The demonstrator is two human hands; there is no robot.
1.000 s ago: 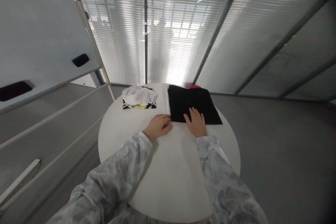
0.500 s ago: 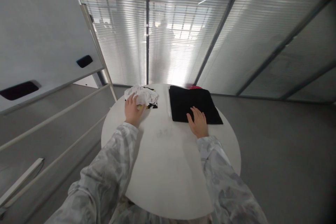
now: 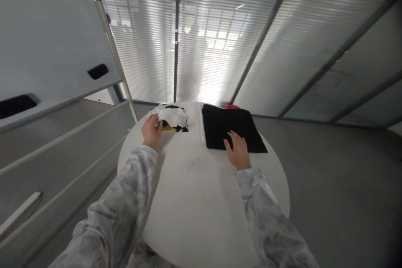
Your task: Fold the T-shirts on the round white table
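At the far left of the round table, my left hand (image 3: 152,131) pinches the near left edge of a crumpled white cloth (image 3: 172,115). Under that cloth, parts of a black-and-yellow patterned piece (image 3: 179,128) show, its kind not clear. My right hand (image 3: 238,150) rests with fingers spread on the near edge of a flat black folded cloth (image 3: 230,127). A little red or pink material (image 3: 233,106) peeks out behind the black cloth, mostly hidden.
A white round table (image 3: 201,201) spans the middle. On the left stands a whiteboard (image 3: 53,29) with a pale metal frame (image 3: 69,136). Glass panels with blinds (image 3: 207,63) rise behind the table. Grey floor (image 3: 329,184) lies to the right.
My left hand has shifted slightly left and closed on the white cloth, lifting part of it and baring more of the black-and-yellow piece. My right hand stays on the black cloth.
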